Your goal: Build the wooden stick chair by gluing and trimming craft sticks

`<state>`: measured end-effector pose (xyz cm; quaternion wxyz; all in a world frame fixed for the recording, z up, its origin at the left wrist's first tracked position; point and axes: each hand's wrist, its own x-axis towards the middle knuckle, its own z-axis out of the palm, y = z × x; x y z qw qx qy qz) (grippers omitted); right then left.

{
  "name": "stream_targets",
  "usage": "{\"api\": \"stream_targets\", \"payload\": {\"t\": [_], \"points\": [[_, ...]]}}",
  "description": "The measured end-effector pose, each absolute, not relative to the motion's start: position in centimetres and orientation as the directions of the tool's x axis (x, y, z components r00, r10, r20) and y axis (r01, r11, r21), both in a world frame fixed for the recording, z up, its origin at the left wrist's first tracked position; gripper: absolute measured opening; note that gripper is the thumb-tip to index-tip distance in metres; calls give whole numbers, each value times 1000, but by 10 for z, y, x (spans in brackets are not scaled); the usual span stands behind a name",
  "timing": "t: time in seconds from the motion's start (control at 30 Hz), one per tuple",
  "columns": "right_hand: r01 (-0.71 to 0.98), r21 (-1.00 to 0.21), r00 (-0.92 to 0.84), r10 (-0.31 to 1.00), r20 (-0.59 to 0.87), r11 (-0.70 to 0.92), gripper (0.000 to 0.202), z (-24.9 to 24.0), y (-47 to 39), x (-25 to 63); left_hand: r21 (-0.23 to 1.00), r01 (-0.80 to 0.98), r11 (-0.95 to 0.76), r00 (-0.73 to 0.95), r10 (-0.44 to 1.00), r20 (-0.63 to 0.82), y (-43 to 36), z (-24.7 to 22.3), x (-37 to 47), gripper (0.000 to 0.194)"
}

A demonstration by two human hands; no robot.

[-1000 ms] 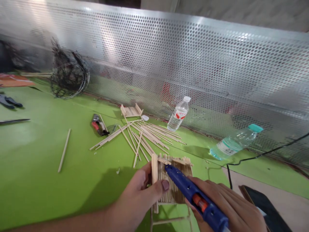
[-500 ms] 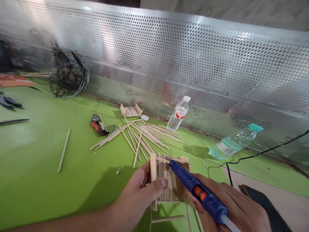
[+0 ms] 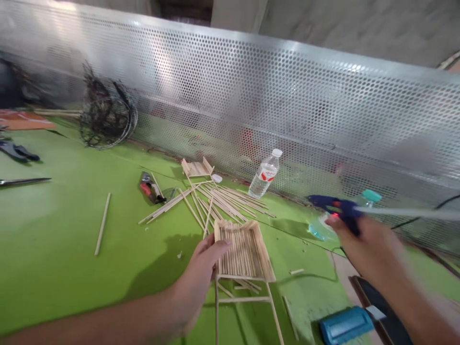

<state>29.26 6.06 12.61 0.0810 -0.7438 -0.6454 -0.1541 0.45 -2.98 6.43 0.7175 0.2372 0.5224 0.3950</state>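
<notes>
My left hand (image 3: 203, 268) grips the left side of a small structure of wooden sticks (image 3: 241, 253), its thumb laid over the slatted bed. The structure has low side walls and long stick legs tied by a crossbar, pointing towards me. Off to the right, my right hand (image 3: 362, 239) is wrapped round a blue hot glue gun (image 3: 334, 207), somewhat blurred. A red light glows on the gun, and a pale glue stick trails from its back. The gun is apart from the structure, its nozzle pointing left, in front of a teal-capped bottle (image 3: 370, 196).
Loose wooden sticks (image 3: 230, 199) lie behind the structure, near red-handled pruners (image 3: 149, 188) and a smaller stick piece (image 3: 197, 167). A water bottle (image 3: 266, 173) stands by the perforated metal screen (image 3: 215, 96). A teal tool (image 3: 347, 326) lies front right; coiled wire (image 3: 106, 112) sits back left.
The glue gun has swung away from the structure, up and to the right, and turned sideways. The structure has shifted slightly left and tilted, still in my left hand.
</notes>
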Motion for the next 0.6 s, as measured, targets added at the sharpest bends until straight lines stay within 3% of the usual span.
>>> {"api": "stream_targets", "payload": {"t": [0.13, 0.2, 0.33, 0.43, 0.6], "points": [[983, 180, 5, 992, 129, -29, 23, 104, 115, 281, 743, -293, 602, 154, 797, -584, -32, 63, 5, 72], [979, 202, 5, 997, 73, -19, 27, 86, 130, 276, 749, -274, 603, 150, 796, -586, -30, 60, 4, 71], [976, 215, 26, 999, 44, -35, 34, 60, 140, 276, 785, -276, 555, 16, 819, -574, -19, 62, -5, 70], [980, 197, 1, 999, 36, -8, 35, 53, 142, 278, 879, -265, 395, -199, 870, -451, -9, 73, -17, 60], [990, 139, -26, 998, 56, 18, 36, 54, 129, 271, 894, -305, 328, -73, 928, -365, -5, 75, -25, 53]]}}
